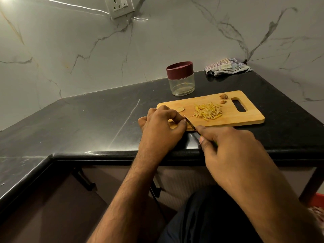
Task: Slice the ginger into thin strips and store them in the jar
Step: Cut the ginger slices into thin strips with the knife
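Chopping board (pixel 245 115) — pale wood, matt, smooth. Countertop (pixel 87 120) — black stone, polished; light is being reflected. Jar (pixel 181 85) — clear, glossy, maroon plastic-looking lid (pixel 179 69). Wall (pixel 175 32) — veined marble, glossy. Cloth (pixel 226 66) — striped, crumpled.

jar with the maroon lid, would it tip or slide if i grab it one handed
The jar looks squat with a wide base, so it probably won't tip. It appears nearly empty, so likely light. On the glossy black counter it may slide if nudged.

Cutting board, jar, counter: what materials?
Cutting board: looks like light wood or bamboo, matte, faint grain. Jar: clear glass or plastic, can't tell which; lid likely maroon plastic, satin. Counter: dark polished stone, probably granite, glossy reflections.
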